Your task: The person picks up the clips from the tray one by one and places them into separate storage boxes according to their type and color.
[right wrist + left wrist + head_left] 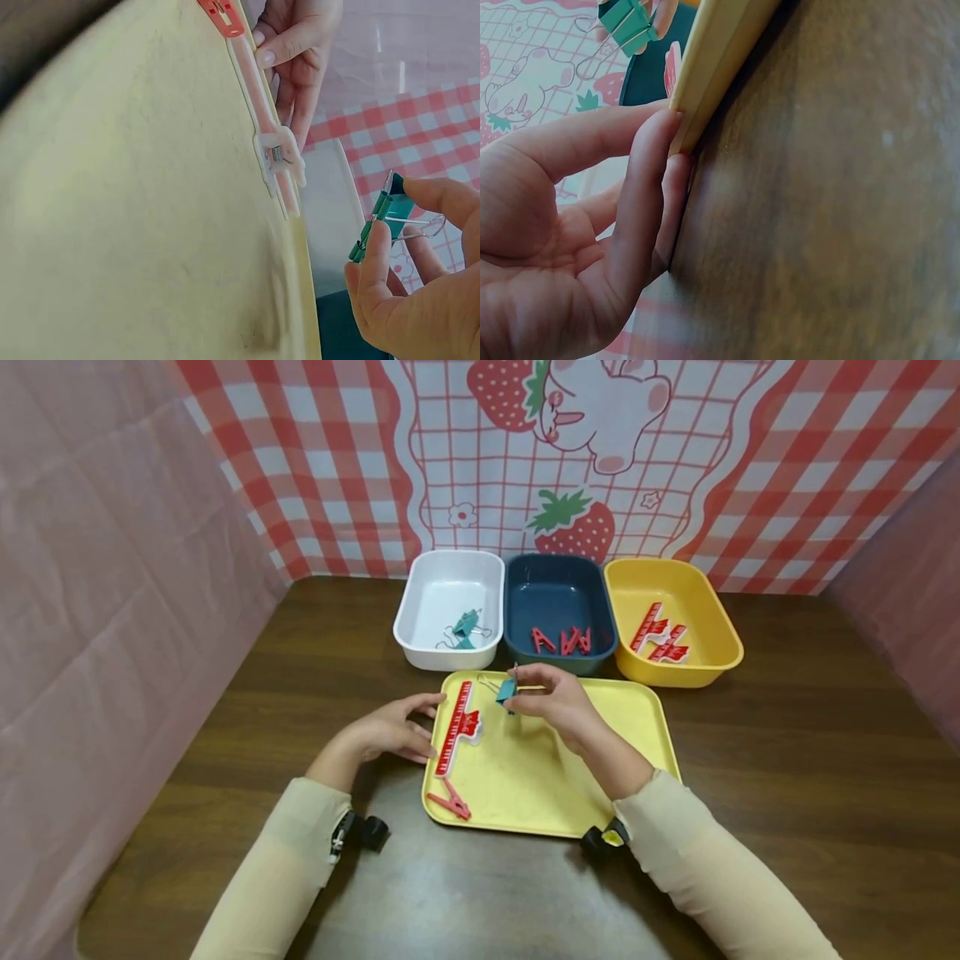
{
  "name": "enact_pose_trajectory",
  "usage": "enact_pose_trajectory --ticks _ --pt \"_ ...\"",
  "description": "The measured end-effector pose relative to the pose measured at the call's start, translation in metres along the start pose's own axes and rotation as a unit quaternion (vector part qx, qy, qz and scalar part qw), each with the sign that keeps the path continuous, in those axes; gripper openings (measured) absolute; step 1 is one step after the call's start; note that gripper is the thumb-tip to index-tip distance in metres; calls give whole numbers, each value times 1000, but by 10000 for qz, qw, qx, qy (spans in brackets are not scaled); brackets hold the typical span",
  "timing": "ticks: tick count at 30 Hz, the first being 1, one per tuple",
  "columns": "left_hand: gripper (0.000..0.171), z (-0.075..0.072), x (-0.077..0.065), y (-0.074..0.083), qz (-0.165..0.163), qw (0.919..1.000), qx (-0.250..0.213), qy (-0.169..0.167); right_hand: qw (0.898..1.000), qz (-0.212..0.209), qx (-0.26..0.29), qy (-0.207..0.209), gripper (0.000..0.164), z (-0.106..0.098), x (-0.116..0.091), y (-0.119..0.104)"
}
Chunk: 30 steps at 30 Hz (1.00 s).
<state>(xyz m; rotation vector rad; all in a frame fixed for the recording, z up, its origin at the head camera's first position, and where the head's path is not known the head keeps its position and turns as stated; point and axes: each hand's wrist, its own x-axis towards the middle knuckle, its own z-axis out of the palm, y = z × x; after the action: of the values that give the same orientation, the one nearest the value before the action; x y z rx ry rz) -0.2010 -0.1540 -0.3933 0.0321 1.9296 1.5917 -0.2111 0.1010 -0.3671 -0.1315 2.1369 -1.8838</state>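
My right hand [558,702] pinches a teal binder clip [507,691] above the yellow tray [540,785]. The right wrist view shows this binder clip [384,214] between thumb and fingers, with its wire handles sticking out. At the tray's left edge, my left hand [390,728] touches the rim with spread fingers. Beside it on the tray lies a long red-and-white clip [454,731] with ruler-like markings. A small red clothespin [452,802] lies in the tray's near left corner.
Behind the tray stand three bins side by side. The white bin [405,631] holds teal binder clips [465,625], the dark blue bin [551,572] several red clothespins [573,642], the yellow bin [716,639] red-and-white clips [670,647]. A checked cloth [330,468] hangs behind.
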Motion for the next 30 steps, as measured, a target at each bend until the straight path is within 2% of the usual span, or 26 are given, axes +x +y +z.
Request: enact_pose_trajectory --ticks 8,24,30 --pt "83 1 0 1 7 10000 -22 27 9999 55 -28 130 49 0 6 -1" --pt "83 1 0 1 -9 10000 29 -39 9992 -171 -82 357 49 6 19 -2" --pt "83 0 1 1 -10 10000 27 -25 9990 -123 -120 402 49 9 23 -2"
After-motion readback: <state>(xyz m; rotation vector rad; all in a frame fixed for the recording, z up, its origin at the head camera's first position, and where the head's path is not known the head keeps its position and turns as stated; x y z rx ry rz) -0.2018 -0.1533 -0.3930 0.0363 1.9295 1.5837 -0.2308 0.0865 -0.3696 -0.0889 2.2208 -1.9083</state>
